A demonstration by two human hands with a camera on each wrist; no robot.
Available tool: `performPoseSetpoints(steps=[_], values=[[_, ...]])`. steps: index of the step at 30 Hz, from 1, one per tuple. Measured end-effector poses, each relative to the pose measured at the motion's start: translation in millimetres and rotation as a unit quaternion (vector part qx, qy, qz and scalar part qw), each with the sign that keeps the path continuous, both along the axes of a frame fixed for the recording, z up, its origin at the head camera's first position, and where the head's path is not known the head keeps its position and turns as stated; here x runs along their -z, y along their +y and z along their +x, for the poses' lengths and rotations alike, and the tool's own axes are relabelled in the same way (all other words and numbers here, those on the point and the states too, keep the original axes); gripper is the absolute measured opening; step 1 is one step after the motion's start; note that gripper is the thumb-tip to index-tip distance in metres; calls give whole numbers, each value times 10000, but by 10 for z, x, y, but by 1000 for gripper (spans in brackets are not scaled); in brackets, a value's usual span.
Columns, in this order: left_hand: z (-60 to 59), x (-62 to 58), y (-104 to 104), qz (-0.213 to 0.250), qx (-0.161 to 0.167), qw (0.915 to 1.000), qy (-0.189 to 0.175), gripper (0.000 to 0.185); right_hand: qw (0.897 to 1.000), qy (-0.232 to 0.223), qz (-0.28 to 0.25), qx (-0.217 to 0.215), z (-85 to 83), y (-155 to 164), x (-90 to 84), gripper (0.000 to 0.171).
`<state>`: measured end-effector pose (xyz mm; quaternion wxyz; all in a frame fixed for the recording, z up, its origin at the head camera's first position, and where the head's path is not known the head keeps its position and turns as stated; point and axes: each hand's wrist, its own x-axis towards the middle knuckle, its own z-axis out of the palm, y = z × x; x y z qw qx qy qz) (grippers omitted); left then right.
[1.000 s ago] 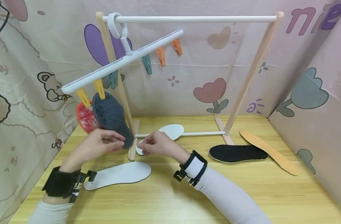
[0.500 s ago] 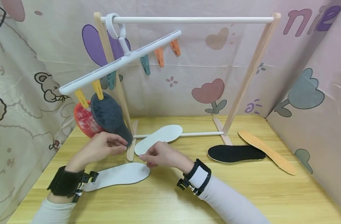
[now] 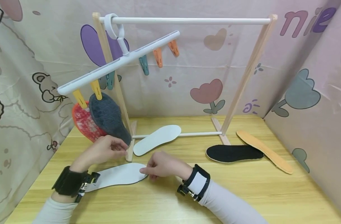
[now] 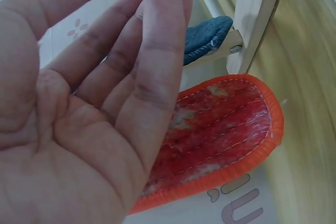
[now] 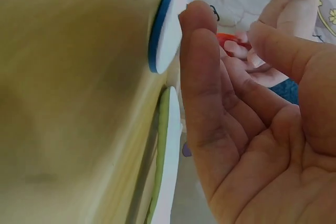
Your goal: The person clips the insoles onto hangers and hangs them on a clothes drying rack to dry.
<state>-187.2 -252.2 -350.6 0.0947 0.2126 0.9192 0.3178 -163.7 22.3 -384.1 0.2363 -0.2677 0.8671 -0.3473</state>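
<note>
In the head view a white insole [image 3: 117, 175] lies on the table in front. My right hand [image 3: 167, 165] is at its right end, thumb and fingers apart and holding nothing in the right wrist view, where that insole [image 5: 170, 30] shows a blue edge. My left hand [image 3: 104, 151], fingers loosely bent and holding nothing, is just below two hanging insoles. One is dark grey and fuzzy [image 3: 107, 115]; the other is red with an orange rim [image 3: 86, 123]. Yellow clips [image 3: 96, 89] hold them on a white hanger [image 3: 125, 59].
The hanger hooks over the white rail [image 3: 192, 21] of a wooden rack, with teal clips [image 3: 144, 64] and orange clips [image 3: 158, 58] hanging unused. Another white insole [image 3: 159, 138] lies across the rack's lower bar. At right, a black insole [image 3: 233, 153] touches a tan insole [image 3: 265, 152].
My right hand has come down and toward me, from over the far white insole to the right end of the near one. The left hand has lowered slightly.
</note>
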Motion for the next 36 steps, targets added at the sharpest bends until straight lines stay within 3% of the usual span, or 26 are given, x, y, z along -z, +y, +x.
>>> performPoseSetpoints(steps=[12,36], values=[[-3,67,16,-247,76,9997,-37,12,9999,-138,15,-61,63,-38,82,39],[-16,152,-24,-667,65,9976,-156,18,9999,-99,-9,-125,108,-102,113,40]])
